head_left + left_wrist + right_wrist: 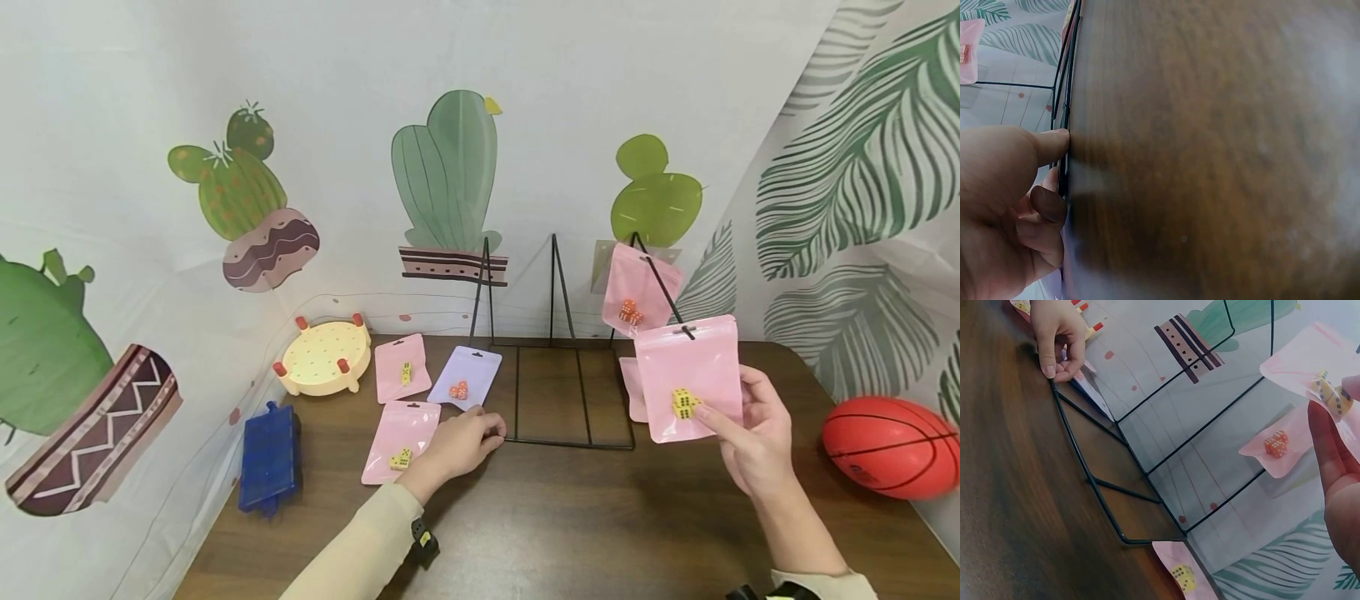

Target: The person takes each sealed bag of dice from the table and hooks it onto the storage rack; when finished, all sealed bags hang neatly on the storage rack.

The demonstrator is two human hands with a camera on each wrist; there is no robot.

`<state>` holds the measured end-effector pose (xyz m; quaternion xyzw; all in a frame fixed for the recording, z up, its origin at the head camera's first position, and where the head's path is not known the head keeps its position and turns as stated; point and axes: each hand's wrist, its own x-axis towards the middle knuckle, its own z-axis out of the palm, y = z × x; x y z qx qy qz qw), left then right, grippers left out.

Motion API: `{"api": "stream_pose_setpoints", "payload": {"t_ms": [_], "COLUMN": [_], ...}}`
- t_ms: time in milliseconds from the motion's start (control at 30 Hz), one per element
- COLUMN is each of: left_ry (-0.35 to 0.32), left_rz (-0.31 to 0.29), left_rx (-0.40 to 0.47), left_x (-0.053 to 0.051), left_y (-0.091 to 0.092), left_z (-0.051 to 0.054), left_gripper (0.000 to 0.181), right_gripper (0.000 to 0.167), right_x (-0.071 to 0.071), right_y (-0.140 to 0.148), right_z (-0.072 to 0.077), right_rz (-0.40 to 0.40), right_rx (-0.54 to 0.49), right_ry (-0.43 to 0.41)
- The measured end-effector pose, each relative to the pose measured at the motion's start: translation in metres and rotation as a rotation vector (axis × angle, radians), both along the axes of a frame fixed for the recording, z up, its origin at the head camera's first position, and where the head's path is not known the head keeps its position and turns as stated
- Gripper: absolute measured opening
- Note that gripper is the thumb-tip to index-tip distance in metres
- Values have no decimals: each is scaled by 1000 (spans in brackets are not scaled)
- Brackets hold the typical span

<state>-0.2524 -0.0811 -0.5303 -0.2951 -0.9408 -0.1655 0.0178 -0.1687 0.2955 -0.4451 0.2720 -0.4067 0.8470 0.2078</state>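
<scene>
The left hand [463, 442] pinches the rack [583, 396] at one corner; the right hand [761, 442] holds a pink bag [686, 365] of dice [683, 404] at a prong tip [683, 322].

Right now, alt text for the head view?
Right hand holds a pink pouch of dice at a prong of a black wire rack; left hand grips the rack. Two pink pouches and a lilac one lie to the left on a brown table.

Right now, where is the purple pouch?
In the head view, the purple pouch is by the left end of the black wire rack, just beyond the left hand.
</scene>
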Motion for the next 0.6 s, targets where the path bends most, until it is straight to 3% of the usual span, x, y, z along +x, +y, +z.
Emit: {"api": "stream_pose_setpoints", "payload": {"t_ms": [133,367,600], "left_ry": [-2,-8,-9], "left_rz": [3,7,11], "left_rx": [-6,-18,-12], "left_x": [0,0,1], "left_y": [0,0,0], "left_z": [0,2,2], "left_gripper": [5,6,5], "right_gripper": [59,56,52], "right_x": [-2,-9,-19], "right_y": [-3,-7,-11], "right_z": [0,0,2], "right_rz": [-75,-53,-136], "right_rx": [37,-9,5], "right_ry": [-73,-89,-168]}}
